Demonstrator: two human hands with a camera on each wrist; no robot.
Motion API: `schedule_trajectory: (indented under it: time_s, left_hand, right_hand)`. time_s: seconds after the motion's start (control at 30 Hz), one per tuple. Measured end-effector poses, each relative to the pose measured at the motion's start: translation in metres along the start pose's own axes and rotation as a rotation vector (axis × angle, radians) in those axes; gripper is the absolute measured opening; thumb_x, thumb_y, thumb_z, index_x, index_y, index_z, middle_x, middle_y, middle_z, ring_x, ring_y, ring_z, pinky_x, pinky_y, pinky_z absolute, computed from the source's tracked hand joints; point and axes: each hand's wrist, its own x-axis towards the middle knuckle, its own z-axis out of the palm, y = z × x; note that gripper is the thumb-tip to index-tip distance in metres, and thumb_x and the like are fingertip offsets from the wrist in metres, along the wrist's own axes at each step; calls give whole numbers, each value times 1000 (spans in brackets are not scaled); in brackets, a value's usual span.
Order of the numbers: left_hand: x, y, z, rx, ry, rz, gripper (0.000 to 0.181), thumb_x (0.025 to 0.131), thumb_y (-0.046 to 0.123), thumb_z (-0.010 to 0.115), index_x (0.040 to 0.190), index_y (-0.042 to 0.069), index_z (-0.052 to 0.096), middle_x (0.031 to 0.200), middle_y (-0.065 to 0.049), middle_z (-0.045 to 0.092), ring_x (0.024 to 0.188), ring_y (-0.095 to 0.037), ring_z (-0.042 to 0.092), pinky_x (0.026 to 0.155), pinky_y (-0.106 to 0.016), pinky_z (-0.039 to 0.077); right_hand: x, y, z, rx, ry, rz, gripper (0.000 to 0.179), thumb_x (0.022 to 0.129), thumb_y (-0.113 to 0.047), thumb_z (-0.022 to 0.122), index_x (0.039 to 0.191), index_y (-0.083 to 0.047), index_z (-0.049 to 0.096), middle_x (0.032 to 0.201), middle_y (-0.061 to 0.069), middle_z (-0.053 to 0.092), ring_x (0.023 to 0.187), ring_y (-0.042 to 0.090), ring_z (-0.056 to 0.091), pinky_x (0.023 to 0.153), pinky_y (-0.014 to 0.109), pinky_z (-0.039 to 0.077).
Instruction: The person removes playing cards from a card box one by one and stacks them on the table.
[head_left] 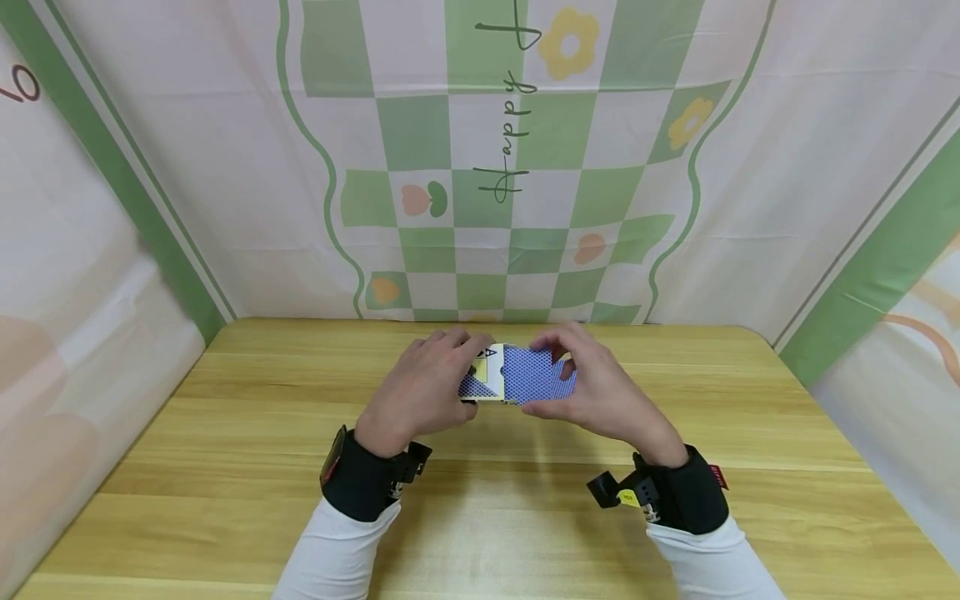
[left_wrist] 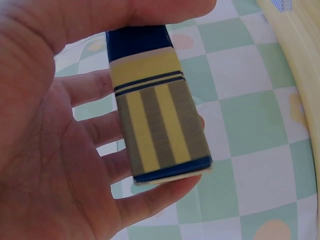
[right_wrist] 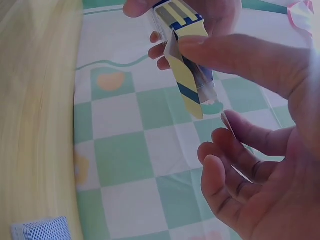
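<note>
A playing-card box (left_wrist: 162, 120), blue and yellow with stripes along its narrow side, is gripped in my left hand (head_left: 427, 383), between thumb and fingers. In the head view its face shows a letter A. In the right wrist view the flap (right_wrist: 186, 87) at the box's end stands open. My right hand (head_left: 596, 387) is beside that end, its thumb touching near the flap. The right fingers are loosely bent and apart from the box. Blue-patterned cards (head_left: 536, 375) show between the hands; in the right wrist view the patterned stack (right_wrist: 45, 230) lies on the table.
The wooden table (head_left: 480, 533) runs back to a hanging cloth (head_left: 420, 133) with green and white checks. Similar cloth hangs at both sides. Black bands with small cameras (head_left: 615, 490) are around both wrists.
</note>
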Motion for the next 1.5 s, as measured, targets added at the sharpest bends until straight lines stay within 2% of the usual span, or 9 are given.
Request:
schedule_trajectory:
  time_s: [0.1,0.3,0.5,0.67,0.8,0.97,1.13,1.3,1.5]
  left_hand:
    - [0,0,0,7,-10,-4,75,65,32,76,132,19,45,112,1,51,94,-14,48,80,-36,39]
    - [0,0,0,15,-11,-5,74,65,32,76,131,18,45,113,1,51,96,-14,49,81,-36,39]
    - [0,1,1,17,-7,6,75,64,32,76,132,19,45,110,2,51,93,-13,49,78,-35,39]
    - [0,0,2,25,-2,9,74,64,32,76,130,18,45,109,2,51,93,-14,49,78,-35,39]
    - [0,0,2,27,-4,5,74,65,32,76,130,19,45,111,2,51,96,-14,50,79,-36,40]
    - [0,0,1,31,-4,3,74,65,33,76,131,20,45,111,2,51,96,-14,49,79,-36,40]
    - [1,1,1,24,-4,5,75,65,32,76,131,18,45,110,1,52,94,-14,50,78,-36,40]
    - [0,0,1,20,-10,-4,75,65,32,75,132,18,45,112,0,52,95,-15,49,78,-35,40]
    - [0,0,2,13,-8,-10,74,65,31,75,131,18,45,110,1,51,93,-14,49,78,-35,39]
  right_hand:
    - [0,1,0,-40,-8,-5,69,63,-35,81,121,-16,49,110,-2,44,97,16,44,75,32,44]
    - [-1,-1,1,-88,-27,-19,67,66,-37,79,125,-25,50,113,-4,40,102,17,45,74,29,46]
    - [-2,0,0,-127,-29,-41,63,66,-34,80,121,-22,51,116,-4,39,104,19,44,76,32,46]
    - [-2,1,-1,-195,-41,-65,67,66,-29,79,126,-20,49,119,-2,37,109,19,39,79,35,45]
    - [-3,3,0,-223,-48,-78,71,67,-32,78,131,-24,48,119,-1,35,110,19,36,78,34,45]
    - [-3,3,1,-239,-30,-79,69,66,-39,78,127,-25,50,118,-2,37,109,18,37,78,34,45]
    - [-3,3,-1,-266,-23,-71,65,64,-37,79,122,-20,54,117,-3,39,108,19,38,79,36,45]
    - [-3,6,-5,-283,-39,-57,66,65,-32,79,124,-19,53,119,-1,42,108,20,40,80,39,44]
    - [-5,13,-10,-304,-77,33,69,67,-29,77,128,-16,50,124,5,43,108,25,44,80,42,45]
